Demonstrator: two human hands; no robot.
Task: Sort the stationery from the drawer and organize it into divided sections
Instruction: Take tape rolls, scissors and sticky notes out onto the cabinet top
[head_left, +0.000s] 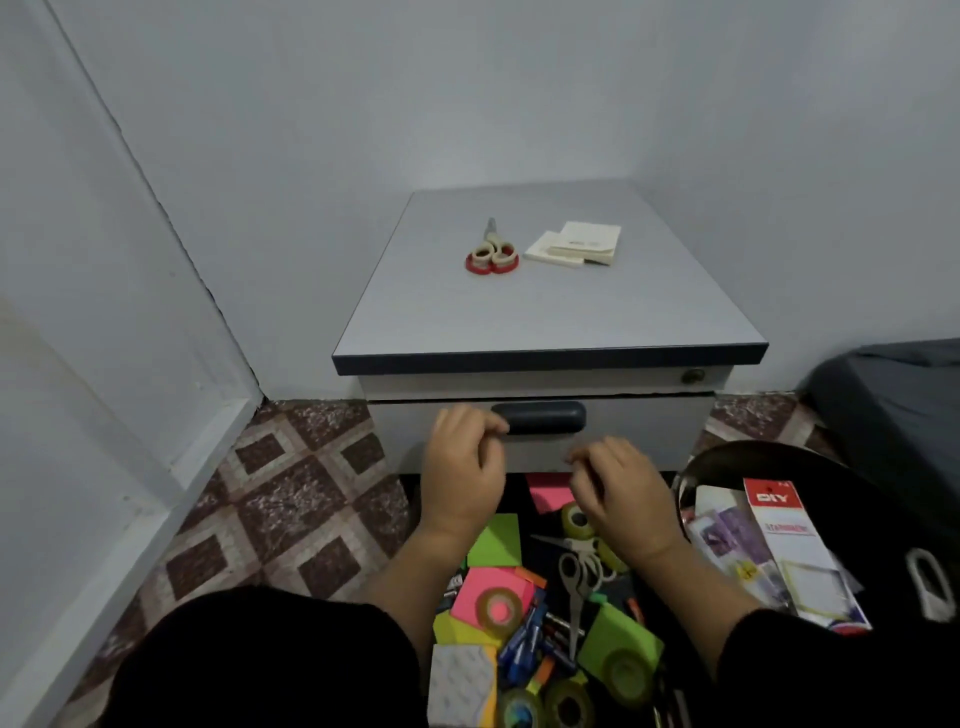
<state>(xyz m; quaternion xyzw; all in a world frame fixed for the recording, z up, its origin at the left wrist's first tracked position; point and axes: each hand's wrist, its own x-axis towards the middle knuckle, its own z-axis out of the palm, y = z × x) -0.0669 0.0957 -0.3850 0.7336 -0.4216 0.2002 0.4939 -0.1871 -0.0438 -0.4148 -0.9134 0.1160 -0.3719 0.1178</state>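
Left hand (465, 465) raised in front of the drawer front (540, 434), back of the hand up, fingers curled inward with the tips bunched near the left end of the dark handle (540, 417); whether touching the handle, cannot tell, and nothing visibly held. Right hand (621, 491) a little lower and to the right, also back up, fingers loosely curled downward, tips close to a pink sticky pad (549, 491) and a greenish tape roll (576, 519); contact with either cannot be told, nothing clearly grasped. Both forearms bare from black sleeves, reaching forward side by side.

Directly below the hands, a jumble of stationery on a dark surface: green sticky pad (496, 540), white-handled scissors (576, 577), pink pad with a clear tape roll (500, 608) on top, blue pens (524, 642), another green pad (618, 647) with tape on it, a grey foam-tape sheet (460, 683), more tape rolls at the bottom edge. To the right, a red-and-white packet (795, 551) marked DIY lying over other packets.

Beyond the hands, the cabinet's grey tabletop (545, 312) carrying red-handled scissors (492, 252) and, just beside them on the right, a stack of white note pads (576, 244). Small round lock (692, 375) under the top's right edge. Patterned tiled floor (291, 499) to the left.
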